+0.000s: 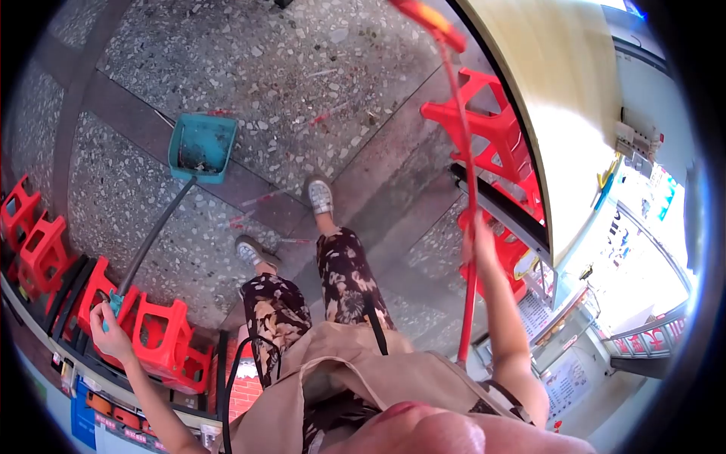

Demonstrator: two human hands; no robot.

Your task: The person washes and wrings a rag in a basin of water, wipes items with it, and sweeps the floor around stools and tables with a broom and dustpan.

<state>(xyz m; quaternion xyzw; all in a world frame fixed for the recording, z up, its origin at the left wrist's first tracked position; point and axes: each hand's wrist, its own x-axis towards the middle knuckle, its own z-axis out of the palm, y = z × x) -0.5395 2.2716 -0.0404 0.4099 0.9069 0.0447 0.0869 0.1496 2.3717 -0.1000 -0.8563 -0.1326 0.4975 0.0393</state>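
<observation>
My left hand is closed around the teal end of a long-handled dustpan's grey pole. At its far end the teal dustpan rests on the speckled floor, with some dark debris in its tray. On the other side, my right hand wraps round the long red stick of a broom. The broom's red and orange head is up at the top edge, partly cut off, beside the table's rim. Both of my shoes stand on the floor between the two tools.
Red plastic stools line the left side, close to my left hand. More red stools are at the right, partly under a pale wooden tabletop. The stone floor has scattered litter, including red-and-white wrapper scraps.
</observation>
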